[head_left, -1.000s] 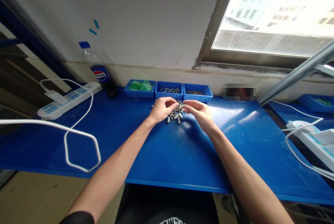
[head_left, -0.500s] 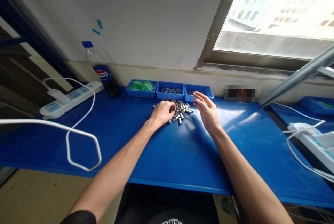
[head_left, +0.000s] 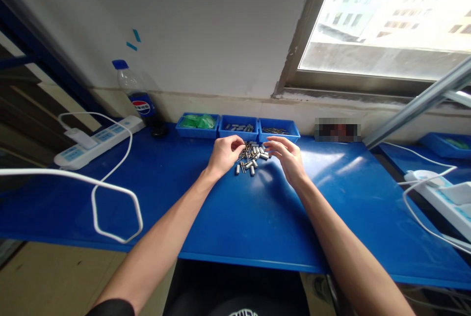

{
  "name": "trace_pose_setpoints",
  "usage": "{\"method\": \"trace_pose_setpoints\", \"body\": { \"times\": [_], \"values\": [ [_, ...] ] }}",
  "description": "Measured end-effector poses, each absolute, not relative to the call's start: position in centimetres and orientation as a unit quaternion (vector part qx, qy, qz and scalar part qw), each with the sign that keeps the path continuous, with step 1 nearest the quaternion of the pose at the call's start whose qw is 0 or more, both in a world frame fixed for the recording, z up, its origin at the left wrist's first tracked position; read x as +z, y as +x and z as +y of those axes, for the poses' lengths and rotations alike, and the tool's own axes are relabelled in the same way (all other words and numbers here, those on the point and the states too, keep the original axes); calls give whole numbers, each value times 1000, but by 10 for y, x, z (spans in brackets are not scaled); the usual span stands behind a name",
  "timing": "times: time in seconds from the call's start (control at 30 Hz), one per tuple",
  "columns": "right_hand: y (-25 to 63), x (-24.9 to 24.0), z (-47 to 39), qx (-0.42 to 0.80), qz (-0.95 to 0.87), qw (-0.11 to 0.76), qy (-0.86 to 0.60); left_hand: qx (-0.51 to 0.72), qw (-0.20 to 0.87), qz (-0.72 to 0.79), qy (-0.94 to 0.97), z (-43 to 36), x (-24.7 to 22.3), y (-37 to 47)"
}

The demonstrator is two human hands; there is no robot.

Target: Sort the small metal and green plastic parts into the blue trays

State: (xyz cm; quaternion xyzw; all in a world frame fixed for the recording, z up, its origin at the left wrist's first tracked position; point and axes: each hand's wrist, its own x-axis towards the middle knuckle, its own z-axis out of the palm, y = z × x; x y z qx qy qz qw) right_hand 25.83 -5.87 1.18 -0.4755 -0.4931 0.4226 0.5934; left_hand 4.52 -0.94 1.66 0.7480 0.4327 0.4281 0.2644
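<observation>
A loose pile of small silvery cylinders and thin metal pins (head_left: 252,163) lies on the blue table (head_left: 235,218). At its left edge my left hand (head_left: 226,153) has thumb and fingertips pressed together; whatever is between them is too small to name. My right hand (head_left: 289,155) hovers at the pile's right side, fingers apart, with nothing visible in it. Behind the pile stand three blue bins side by side: the left bin (head_left: 197,132) holds green bags, the middle bin (head_left: 238,134) grey cylinders, the right bin (head_left: 279,137) thin pins.
A cola bottle (head_left: 142,105) and a white power strip (head_left: 99,143) stand at the back left, with a white cable (head_left: 138,208) looping over the table. On the right are a metal bar (head_left: 415,105), another power strip (head_left: 441,203) and another blue bin (head_left: 445,146).
My left hand has risen slightly from the pile, its fingertips now pinched. My right hand has moved a little left and down, closer to the pieces. The view has shifted slightly.
</observation>
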Motion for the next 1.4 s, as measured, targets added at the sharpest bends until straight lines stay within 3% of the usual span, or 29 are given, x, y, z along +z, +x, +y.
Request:
{"method": "trace_pose_setpoints", "body": {
  "times": [0.27, 0.67, 0.8, 1.0, 1.4],
  "values": [
    [253, 15, -61, 453, -518, 538, -488, 458, 384, 375, 708, -11, 19, 52],
    [253, 10, -61, 500, -537, 483, -478, 406, 364, 311, 779, -12, 17, 49],
    [253, 9, -59, 469, -527, 510, -492, 367, 322, 321, 812, -8, 17, 44],
    [259, 4, -53, 391, -488, 620, -474, 264, 192, 396, 858, 1, 8, 33],
    [260, 4, -54, 415, -489, 611, -464, 264, 184, 398, 859, -4, 10, 39]
  ]
}}
